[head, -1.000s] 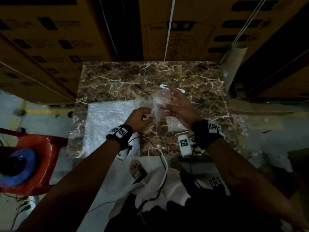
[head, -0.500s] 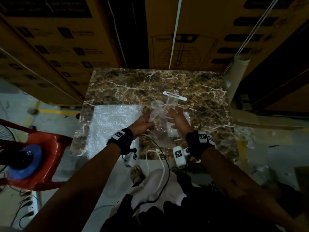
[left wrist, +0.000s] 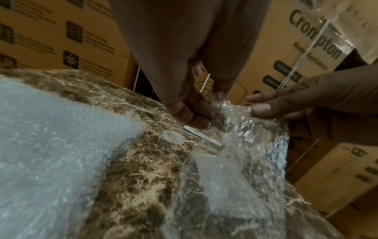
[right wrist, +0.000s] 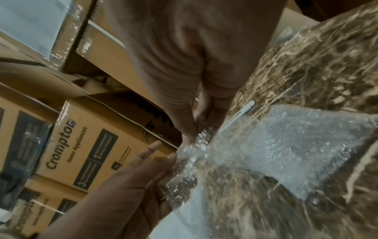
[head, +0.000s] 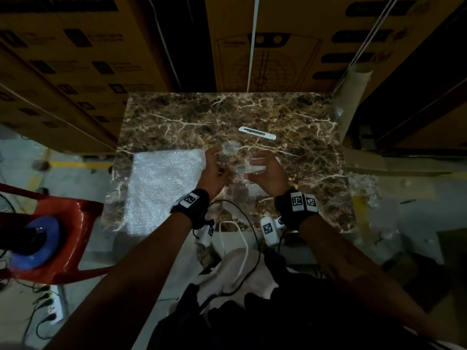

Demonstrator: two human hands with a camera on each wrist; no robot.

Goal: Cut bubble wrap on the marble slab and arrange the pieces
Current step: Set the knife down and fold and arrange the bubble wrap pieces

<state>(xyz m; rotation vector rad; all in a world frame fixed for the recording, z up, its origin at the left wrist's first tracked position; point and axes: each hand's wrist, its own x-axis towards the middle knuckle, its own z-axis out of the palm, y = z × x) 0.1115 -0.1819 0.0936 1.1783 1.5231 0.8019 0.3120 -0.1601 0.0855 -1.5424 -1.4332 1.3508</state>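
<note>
A brown marble slab [head: 290,117] carries a flat stack of bubble wrap [head: 164,183] on its left part. Both hands hold a small clear bubble wrap piece [head: 238,173] just above the slab's middle. My left hand [head: 219,161] pinches its left edge, the fingers [left wrist: 188,114] curled onto the film. My right hand [head: 252,169] pinches the right edge, fingertips [left wrist: 259,110] on the wrap [left wrist: 241,142]. Beyond the hands a white cutter [head: 257,133] lies on the slab, untouched. Another cut piece [right wrist: 296,153] lies flat under the right hand.
Stacked cardboard boxes [head: 75,59] wall in the slab's far and left sides. A cardboard tube [head: 351,97] leans at the far right corner. A red chair [head: 58,223] with a blue object stands to the left. Cables [head: 235,238] hang at the near edge.
The hands have brought the clear piece down from a raised, bunched hold to a spread hold low over the slab. The cutter now shows fully beyond them.
</note>
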